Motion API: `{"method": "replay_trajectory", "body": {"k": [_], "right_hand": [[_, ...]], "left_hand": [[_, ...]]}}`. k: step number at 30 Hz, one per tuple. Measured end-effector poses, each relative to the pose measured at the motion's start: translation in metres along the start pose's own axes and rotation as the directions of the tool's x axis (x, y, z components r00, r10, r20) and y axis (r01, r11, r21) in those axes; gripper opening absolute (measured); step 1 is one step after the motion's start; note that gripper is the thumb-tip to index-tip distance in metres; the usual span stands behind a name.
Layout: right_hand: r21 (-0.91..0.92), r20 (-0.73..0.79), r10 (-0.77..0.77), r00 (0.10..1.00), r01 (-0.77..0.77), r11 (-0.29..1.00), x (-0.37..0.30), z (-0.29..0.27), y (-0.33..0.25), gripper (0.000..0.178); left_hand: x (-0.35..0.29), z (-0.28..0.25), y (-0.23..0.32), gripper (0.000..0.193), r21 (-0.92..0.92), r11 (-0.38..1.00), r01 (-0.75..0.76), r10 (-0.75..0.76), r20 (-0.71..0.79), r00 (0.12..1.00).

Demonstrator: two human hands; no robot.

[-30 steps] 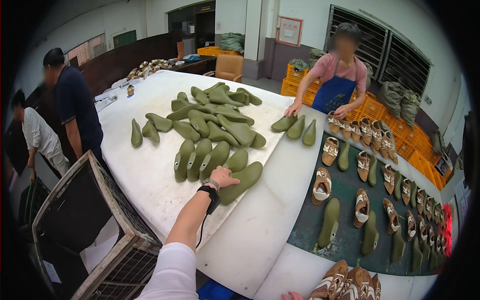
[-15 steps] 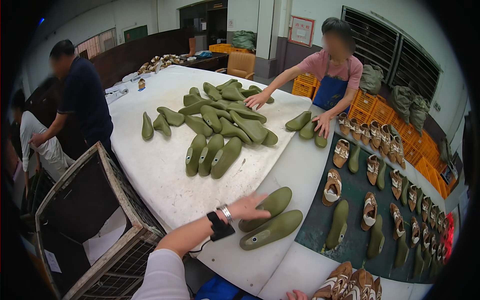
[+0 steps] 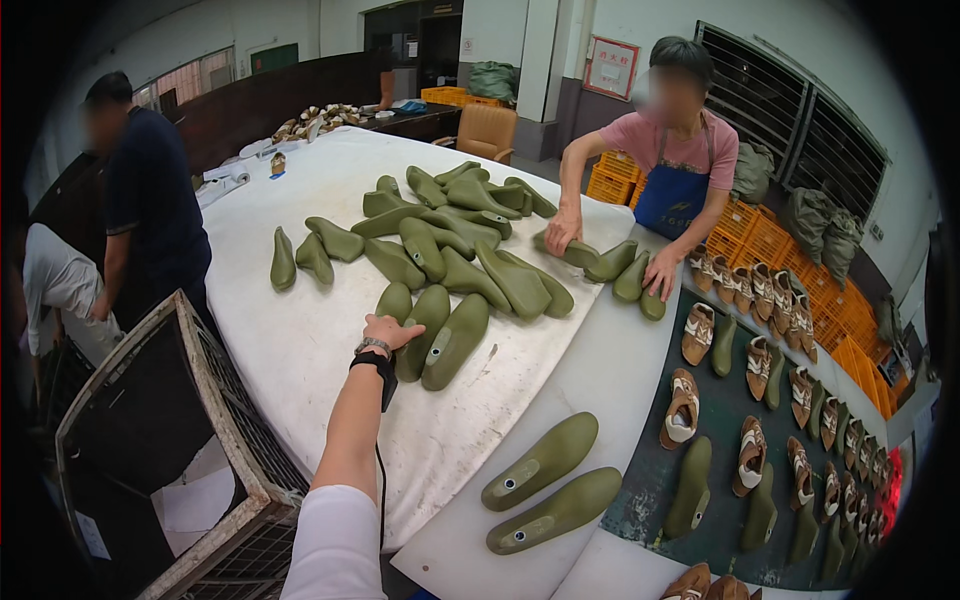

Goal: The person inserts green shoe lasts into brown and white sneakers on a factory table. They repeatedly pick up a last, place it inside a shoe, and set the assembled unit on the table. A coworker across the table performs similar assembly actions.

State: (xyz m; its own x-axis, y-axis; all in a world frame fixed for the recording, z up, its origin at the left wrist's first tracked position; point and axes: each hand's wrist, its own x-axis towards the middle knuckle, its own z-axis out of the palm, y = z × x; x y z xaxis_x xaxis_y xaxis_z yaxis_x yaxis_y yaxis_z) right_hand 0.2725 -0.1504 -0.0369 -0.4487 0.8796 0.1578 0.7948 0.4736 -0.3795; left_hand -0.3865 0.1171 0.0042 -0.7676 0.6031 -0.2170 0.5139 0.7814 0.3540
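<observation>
My left hand (image 3: pixel 390 333), with a watch and a black wrist strap, is closed over the near end of a green shoe last (image 3: pixel 395 300) on the white-covered table. That last is the leftmost of three lying side by side; the middle last (image 3: pixel 425 325) touches my fingers, and the right one (image 3: pixel 456 342) lies beside it. My palm hides part of the grip. Nearer to me, a pair of green lasts (image 3: pixel 541 461) lies on the white board, apart from my hand. My right hand is out of view.
A pile of lasts (image 3: pixel 460 230) covers the table's middle. Across from me a person in a blue apron (image 3: pixel 670 200) handles lasts at the board's far end. Brown shoes (image 3: pixel 680 410) and lasts stand in rows on a green belt (image 3: pixel 640 490). A wire-sided cart (image 3: pixel 262 495) stands at left.
My left hand has moved from the pair on the board forward and left onto the three lasts. My right fingers have left view. The other person has drawn another last toward the board.
</observation>
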Motion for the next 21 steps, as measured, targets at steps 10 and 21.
{"method": "replay_trajectory", "body": {"k": [10, 21], "right_hand": [[-0.045, -0.052, -0.043, 0.998, 0.041, 0.998, -0.001, 0.010, 0.003, 0.042], [-0.016, -0.163, -0.115, 0.980, 0.114, 0.993, 0.000, 0.020, 0.005, 0.041]], "left_hand": [[-0.055, 0.025, 0.022, 0.059, 0.068, 0.977, -0.203, 0.208, -0.082, 0.975], [-0.153, 0.071, 0.079, 0.062, 0.078, 0.873, -0.482, 0.474, 0.102, 0.875]]}}
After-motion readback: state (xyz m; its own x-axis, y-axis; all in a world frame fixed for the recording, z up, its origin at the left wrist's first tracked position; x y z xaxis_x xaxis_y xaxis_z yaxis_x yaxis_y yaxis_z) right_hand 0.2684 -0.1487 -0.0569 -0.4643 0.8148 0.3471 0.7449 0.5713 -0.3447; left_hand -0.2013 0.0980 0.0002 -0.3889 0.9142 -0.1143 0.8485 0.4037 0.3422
